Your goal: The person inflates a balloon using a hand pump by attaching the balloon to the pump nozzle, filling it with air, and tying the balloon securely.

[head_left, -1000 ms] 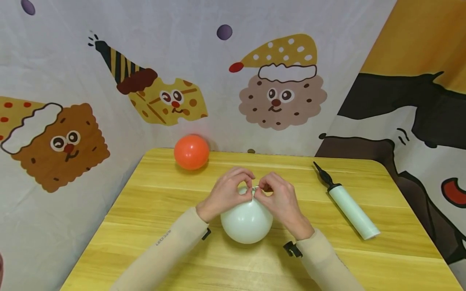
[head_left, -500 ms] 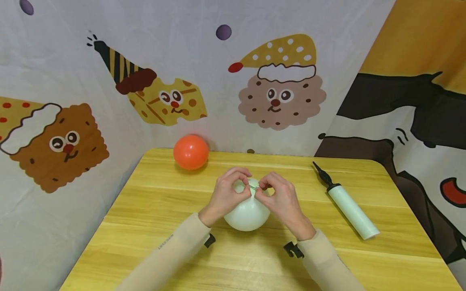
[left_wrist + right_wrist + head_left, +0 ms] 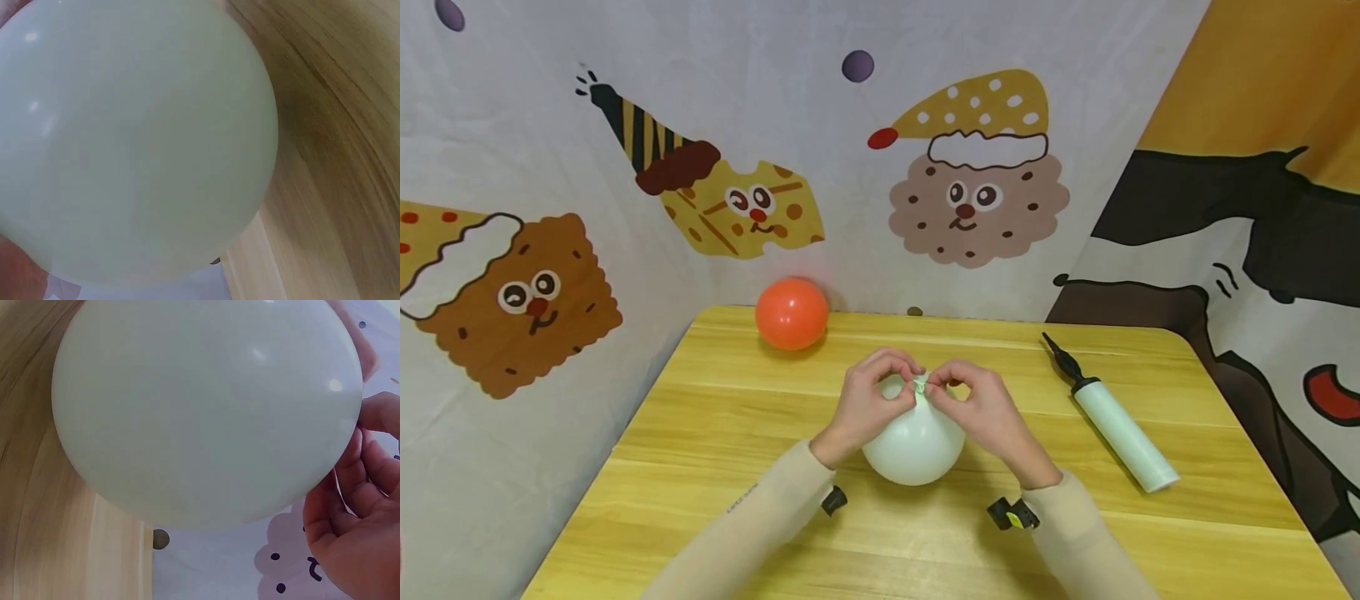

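Note:
A pale mint balloon (image 3: 916, 446), round and inflated, hangs between the two hands over the table's middle. My left hand (image 3: 872, 400) pinches its neck from the left, thumb and forefinger together at the top. From the right, my right hand (image 3: 981, 404) pinches the neck's twisted end, the fingertips of both hands close together. A small loop of the neck (image 3: 920, 387) shows between them. In the left wrist view the balloon (image 3: 137, 144) fills most of the picture. The right wrist view has the balloon (image 3: 206, 412) beside the curled fingers of the right hand (image 3: 356, 519).
An orange-red balloon (image 3: 792, 314) rests at the back left of the wooden table (image 3: 700, 467). To the right lies a hand pump (image 3: 1123, 433) with a mint barrel and black nozzle, pointing to the back. A printed cloth (image 3: 850, 183) hangs behind the table.
The mint balloon has risen slightly and shifted between the hands. Both hands stay at its neck, the fingertips moving around it, and a small loop now shows there. The pump and orange-red balloon stay put.

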Tool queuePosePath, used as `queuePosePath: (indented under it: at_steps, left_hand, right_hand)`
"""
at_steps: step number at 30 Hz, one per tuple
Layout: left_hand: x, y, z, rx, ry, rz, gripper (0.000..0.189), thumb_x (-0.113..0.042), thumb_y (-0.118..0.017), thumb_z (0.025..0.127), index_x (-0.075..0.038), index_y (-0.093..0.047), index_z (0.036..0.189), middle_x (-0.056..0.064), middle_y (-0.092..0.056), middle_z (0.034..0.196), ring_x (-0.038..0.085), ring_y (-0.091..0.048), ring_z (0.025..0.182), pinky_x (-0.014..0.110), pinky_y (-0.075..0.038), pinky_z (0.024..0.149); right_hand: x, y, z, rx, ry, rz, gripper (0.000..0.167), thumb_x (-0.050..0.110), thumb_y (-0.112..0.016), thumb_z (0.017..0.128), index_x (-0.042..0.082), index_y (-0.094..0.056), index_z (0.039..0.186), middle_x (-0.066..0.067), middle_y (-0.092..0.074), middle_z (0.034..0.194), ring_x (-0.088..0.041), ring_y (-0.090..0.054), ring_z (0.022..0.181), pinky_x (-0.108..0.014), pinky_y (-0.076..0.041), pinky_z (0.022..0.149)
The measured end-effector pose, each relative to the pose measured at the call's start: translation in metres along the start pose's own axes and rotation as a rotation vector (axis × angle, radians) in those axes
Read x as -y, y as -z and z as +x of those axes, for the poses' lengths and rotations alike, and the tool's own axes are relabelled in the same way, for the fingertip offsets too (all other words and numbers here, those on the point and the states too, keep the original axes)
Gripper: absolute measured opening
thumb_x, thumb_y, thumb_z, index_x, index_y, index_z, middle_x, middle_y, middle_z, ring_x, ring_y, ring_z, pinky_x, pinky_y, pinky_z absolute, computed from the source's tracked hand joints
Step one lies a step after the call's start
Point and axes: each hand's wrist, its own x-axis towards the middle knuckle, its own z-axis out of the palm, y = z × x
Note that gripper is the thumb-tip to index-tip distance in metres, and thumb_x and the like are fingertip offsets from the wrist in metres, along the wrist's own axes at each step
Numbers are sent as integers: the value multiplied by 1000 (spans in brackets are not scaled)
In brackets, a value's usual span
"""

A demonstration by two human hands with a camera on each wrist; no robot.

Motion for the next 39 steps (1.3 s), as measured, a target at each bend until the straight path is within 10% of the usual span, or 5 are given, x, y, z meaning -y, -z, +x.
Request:
queuePosePath:
  at_steps: [14, 39]
  left_hand:
    - [9, 6, 3, -48, 244, -210, 5, -1, -66, 94, -4, -64, 90, 11, -72, 111, 26, -68, 107, 47, -53, 101]
    - [18, 13, 15, -238, 410, -292, 5, -4, -64, 95, -4, -66, 91, 11, -73, 111, 23, -68, 104, 34, -58, 92]
  right_hand:
    - [-16, 1, -9, 17, 12, 98, 41, 26, -71, 99, 13, -62, 136, -7, -58, 139, -30, -51, 133, -66, -40, 110]
    - [-44, -15, -35, 137, -223, 223, 109, 35, -88, 83, 19, -18, 165, -14, -18, 169, -49, -37, 144, -60, -49, 104]
